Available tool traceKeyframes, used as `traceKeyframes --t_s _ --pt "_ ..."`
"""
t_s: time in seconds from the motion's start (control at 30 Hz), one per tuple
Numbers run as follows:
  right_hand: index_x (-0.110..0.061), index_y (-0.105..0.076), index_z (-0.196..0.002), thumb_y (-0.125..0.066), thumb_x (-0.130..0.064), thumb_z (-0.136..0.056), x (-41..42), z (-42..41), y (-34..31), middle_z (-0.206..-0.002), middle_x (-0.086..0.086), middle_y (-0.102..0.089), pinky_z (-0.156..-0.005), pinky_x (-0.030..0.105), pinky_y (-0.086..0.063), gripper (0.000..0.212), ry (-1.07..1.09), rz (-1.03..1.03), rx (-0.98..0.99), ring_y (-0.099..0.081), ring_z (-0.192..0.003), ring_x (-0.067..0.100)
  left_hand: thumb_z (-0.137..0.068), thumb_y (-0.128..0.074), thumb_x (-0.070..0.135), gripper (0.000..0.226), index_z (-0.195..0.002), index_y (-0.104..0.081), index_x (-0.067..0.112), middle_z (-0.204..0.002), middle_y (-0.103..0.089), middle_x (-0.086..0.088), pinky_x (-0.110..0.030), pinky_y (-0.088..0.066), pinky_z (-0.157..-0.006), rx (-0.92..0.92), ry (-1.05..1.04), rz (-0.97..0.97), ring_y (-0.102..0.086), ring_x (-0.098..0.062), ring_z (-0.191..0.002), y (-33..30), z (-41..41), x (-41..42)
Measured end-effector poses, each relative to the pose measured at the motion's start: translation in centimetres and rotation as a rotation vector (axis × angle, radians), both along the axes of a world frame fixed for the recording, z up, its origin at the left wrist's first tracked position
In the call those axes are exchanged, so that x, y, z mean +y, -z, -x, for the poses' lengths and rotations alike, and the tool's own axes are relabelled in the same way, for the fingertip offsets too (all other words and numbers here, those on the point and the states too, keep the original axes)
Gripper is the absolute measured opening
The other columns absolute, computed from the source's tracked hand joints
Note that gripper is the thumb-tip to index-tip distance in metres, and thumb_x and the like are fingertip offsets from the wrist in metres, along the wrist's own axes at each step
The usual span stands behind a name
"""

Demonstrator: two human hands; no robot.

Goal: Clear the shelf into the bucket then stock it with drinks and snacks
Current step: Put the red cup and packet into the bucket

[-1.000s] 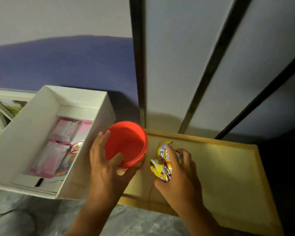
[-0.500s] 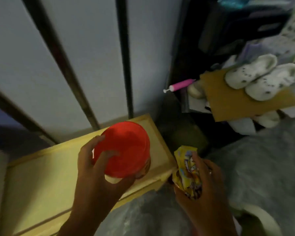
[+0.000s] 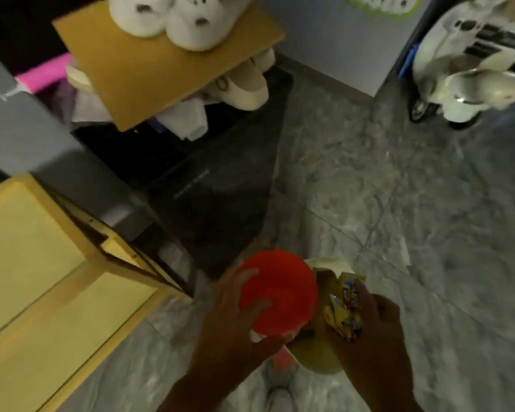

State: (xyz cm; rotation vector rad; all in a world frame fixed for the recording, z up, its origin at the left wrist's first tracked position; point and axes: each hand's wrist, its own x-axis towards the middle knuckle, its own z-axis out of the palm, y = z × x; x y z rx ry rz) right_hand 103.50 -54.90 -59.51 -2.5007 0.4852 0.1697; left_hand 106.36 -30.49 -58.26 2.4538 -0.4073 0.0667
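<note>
Carrying two items away from the yellow shelf (image 3: 42,281), both hands are seen low in the frame, over a marble-patterned floor (image 3: 414,233). The shelf lies to the left of the hands and its visible top surface is bare. A red container (image 3: 277,295), seen from its round end, is held in the left hand (image 3: 235,319); the grip is clamped on it, with fingers spread across the red face and thumb underneath. A crumpled yellow snack packet (image 3: 344,310) is pinched in the right hand (image 3: 372,331), whose grip is closed around the foil.

Right of the shelf and just beneath the hands, a pale yellowish rim (image 3: 318,361) can be made out, probably the bucket, though it is largely hidden and blurred. Both items are judged to be held over it so that they can be dropped in, as part of clearing the shelf.

Beyond the shelf, a dark rack (image 3: 214,185) carries white slippers (image 3: 191,22) on a cardboard sheet (image 3: 149,72).
</note>
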Motion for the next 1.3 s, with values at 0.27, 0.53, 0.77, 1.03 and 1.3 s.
traceKeyframes --t_s 0.27,0.53,0.77,1.03,1.3 --pt "-0.043 -0.021 -0.148 -0.069 -0.058 -0.064 -2.9 -2.6 7.4 -0.139 0.005 -0.032 -0.071 0.04 -0.054 0.098 -0.011 0.164 0.18 -0.051 -0.11 0.032 -0.078 -0.064 0.069 0.046 -0.107 -0.069 0.034 -0.159 -0.025 0.004 -0.044 -0.039 -0.109 0.176 0.063 -0.135 -0.014 -0.022 -0.149 8.8 -3.5 -7.2" --pt "-0.039 -0.013 -0.149 -0.071 -0.06 -0.064 -3.2 -3.4 10.5 -0.156 0.001 -0.017 -0.08 0.041 -0.054 0.104 -0.096 0.093 0.248 -0.049 -0.118 0.029 -0.07 -0.062 0.073 0.057 -0.111 -0.064 0.033 -0.161 -0.022 0.002 -0.051 -0.033 -0.115 0.27 0.099 -0.358 -0.01 -0.026 -0.151 13.2 -4.0 -7.9" --pt "-0.032 -0.023 -0.151 -0.056 -0.059 -0.084 -2.5 -3.4 8.7 -0.159 -0.006 -0.027 -0.098 0.038 -0.048 0.079 -0.151 0.075 0.271 -0.039 -0.134 0.022 -0.075 -0.056 0.076 0.051 -0.108 -0.066 0.038 -0.16 -0.027 0.016 -0.065 -0.016 -0.116 0.189 0.279 -0.362 -0.004 -0.029 -0.152 12.5 -3.5 -7.7" --pt "-0.033 -0.032 -0.147 -0.058 -0.039 -0.089 -2.8 -5.1 2.9 -0.159 -0.003 -0.028 -0.103 0.043 -0.043 0.064 -0.157 0.092 0.112 -0.029 -0.139 0.021 -0.092 -0.043 0.069 0.04 -0.117 -0.057 0.042 -0.154 -0.036 0.021 -0.059 -0.017 -0.118 0.126 0.152 -0.192 -0.016 -0.012 -0.15 7.5 -3.9 -6.4" --pt "-0.022 -0.044 -0.146 -0.036 -0.067 -0.089 1.8 -8.2 -10.9 -0.156 0.0 -0.038 -0.105 0.045 -0.044 0.073 -0.419 0.152 -0.206 -0.038 -0.141 0.023 -0.093 -0.03 0.073 0.066 -0.144 -0.039 0.032 -0.162 -0.022 0.011 -0.039 -0.018 -0.12 0.034 -0.206 -0.234 -0.013 -0.007 -0.15 -8.3 -5.2 0.2"
